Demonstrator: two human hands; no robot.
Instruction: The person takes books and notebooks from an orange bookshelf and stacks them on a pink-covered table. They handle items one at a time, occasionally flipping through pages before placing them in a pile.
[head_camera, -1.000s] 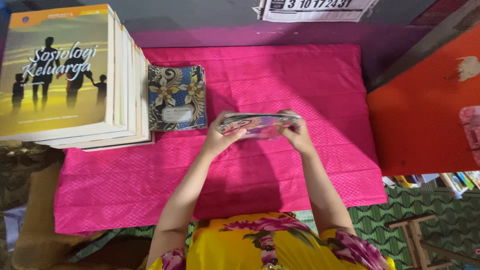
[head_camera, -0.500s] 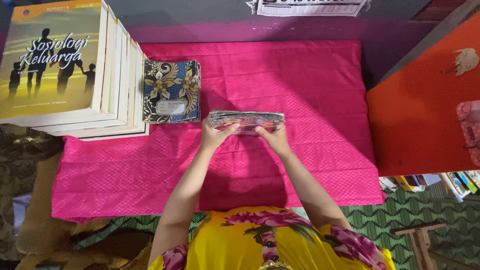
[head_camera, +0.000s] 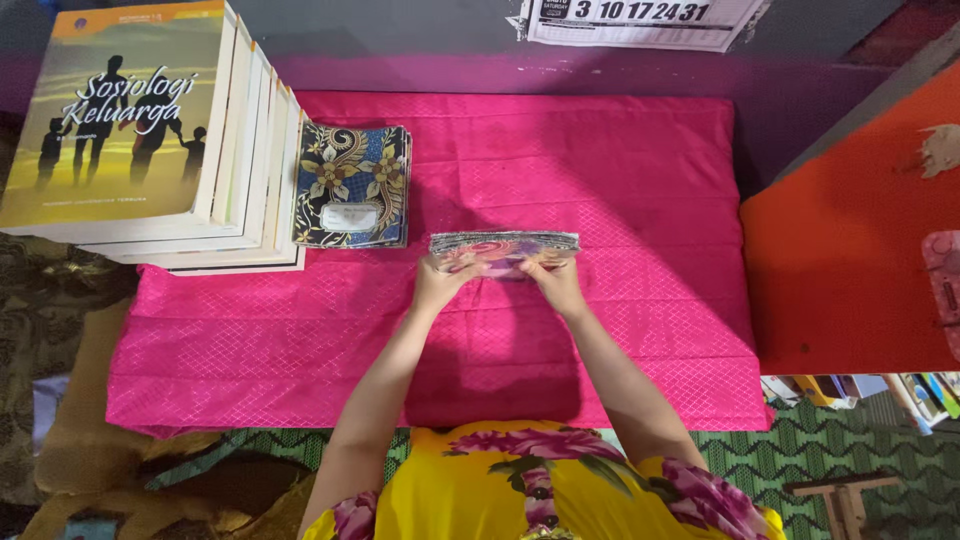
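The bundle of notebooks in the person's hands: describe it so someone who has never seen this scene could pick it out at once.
Start from the pink cloth over the low table. Near its middle, the left hand and right hand grip a bundle of thin notebooks by its ends. Unlike the blue floral notebook pile and the tall book stack at the left, it shows purple-pink covers.

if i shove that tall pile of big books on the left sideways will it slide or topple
The tall stack of large white-edged books probably slides as a block or sheds its upper books: it looks heavy, and its edges are stepped, not flush. The pink quilted cloth beneath may bunch and drag. The batik-covered notebooks alongside would likely get pushed too.
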